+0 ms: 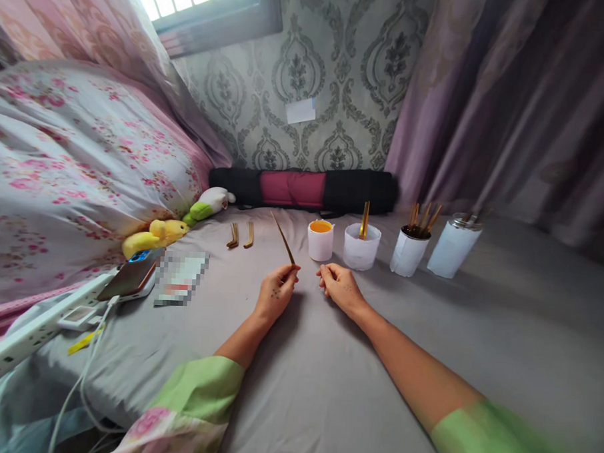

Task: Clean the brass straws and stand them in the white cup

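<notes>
Pinched between the fingers of my left hand (278, 293) is a thin brown stick (283, 238), pointing up and away to the left. My right hand (340, 287) is closed, its fingers curled together; whatever they hold, if anything, is hidden. Just beyond the hands stands a white-wrapped cup (320, 246) with an orange top or filling. To its right is a wider white tub (361, 254) with shiny golden strips (365, 221) upright in it. Past the left hand lie small bent golden-brown pieces (233, 235) and another similar piece (249, 235).
A white-wrapped can (409, 256) of brown sticks and a tilted-looking wrapped jar (454, 250) stand right. Left are a phone (130, 276), a blurred packet (181, 278), a power strip (42, 329), cables and plush toys (156, 237). A black-and-maroon roll (303, 188) lies against the wall.
</notes>
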Demonstrator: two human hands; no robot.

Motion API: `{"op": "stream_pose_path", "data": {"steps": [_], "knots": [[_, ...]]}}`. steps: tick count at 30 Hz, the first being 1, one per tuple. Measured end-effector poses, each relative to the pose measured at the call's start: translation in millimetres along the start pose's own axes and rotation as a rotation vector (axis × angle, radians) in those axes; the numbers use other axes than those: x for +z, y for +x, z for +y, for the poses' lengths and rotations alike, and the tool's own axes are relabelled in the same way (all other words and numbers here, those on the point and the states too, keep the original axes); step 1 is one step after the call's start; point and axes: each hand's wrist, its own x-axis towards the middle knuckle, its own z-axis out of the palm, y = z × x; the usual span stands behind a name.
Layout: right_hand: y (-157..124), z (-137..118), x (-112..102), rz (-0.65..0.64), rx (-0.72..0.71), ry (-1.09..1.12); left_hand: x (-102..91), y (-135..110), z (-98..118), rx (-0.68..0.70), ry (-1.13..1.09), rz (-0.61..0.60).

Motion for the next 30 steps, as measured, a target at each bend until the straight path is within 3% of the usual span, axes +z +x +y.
{"op": "stream_pose_path", "data": {"steps": [9,30], "knots": [[-3,-8,2,-0.022,-0.015,0.139,-3.7,-4,-3,0.260,0.361,0.012],[-5,-17,2,0.004,-0.062,0.252,-7.1,-13,10,0.435,0.888,-0.098]]}}
